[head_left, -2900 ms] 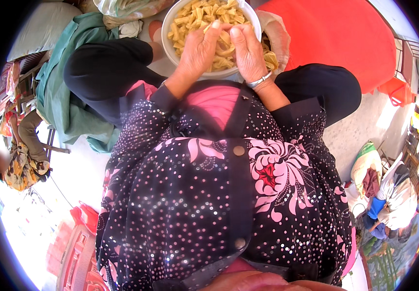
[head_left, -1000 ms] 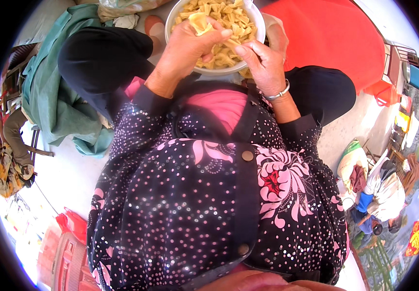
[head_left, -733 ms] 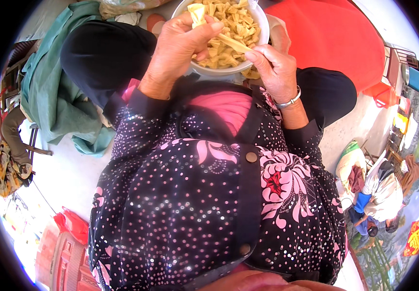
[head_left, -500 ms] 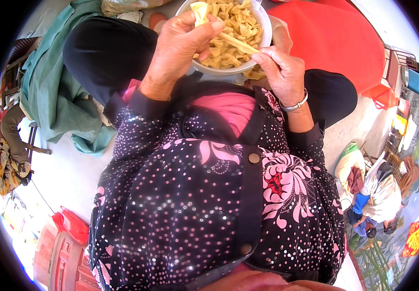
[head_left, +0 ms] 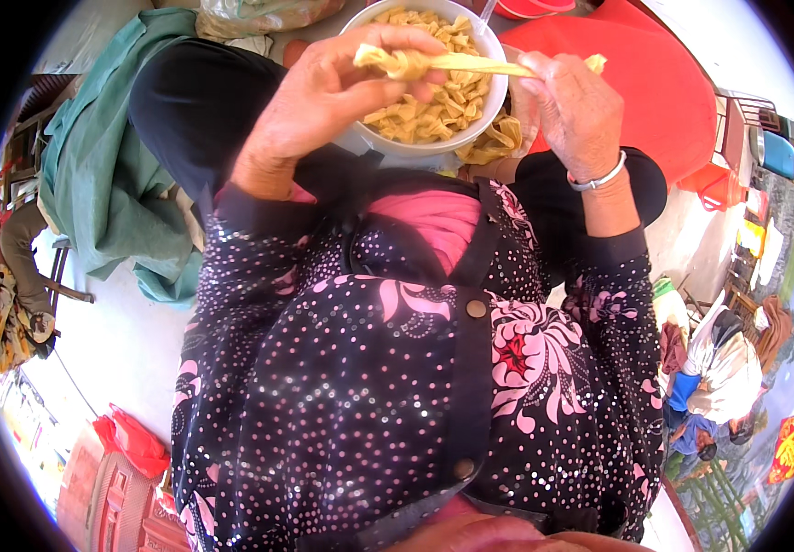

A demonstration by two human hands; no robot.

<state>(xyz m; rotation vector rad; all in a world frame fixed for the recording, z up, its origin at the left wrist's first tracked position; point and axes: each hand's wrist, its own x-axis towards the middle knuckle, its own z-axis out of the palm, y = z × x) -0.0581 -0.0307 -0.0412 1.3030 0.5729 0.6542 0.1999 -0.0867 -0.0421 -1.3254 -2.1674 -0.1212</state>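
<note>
A long yellow strip (head_left: 475,64) runs almost horizontally between my hands, with a thick looped knot at its left end. My left hand (head_left: 328,97) has its fingers curled around that knot. My right hand (head_left: 581,120), wearing a silver bangle, pinches the strip toward its right end, which pokes out past my fingers. Just beyond and beneath the strip, a white bowl (head_left: 395,144) holds several knotted yellow pieces (head_left: 438,115). More yellow pieces (head_left: 494,141) show to the lower right of the bowl, partly behind my right hand.
Red cloth (head_left: 655,110) spreads at the upper right; green cloth (head_left: 112,184) lies left of my crossed legs. A plastic bag (head_left: 259,17) sits beyond. Other people are near both edges, one at left (head_left: 24,267), others at right (head_left: 710,386). A red bag (head_left: 130,437) is at lower left.
My right hand has risen and moved outward to the right, and my left hand has shifted slightly left. The strip has swung from a downward slant to nearly level and shows longer.
</note>
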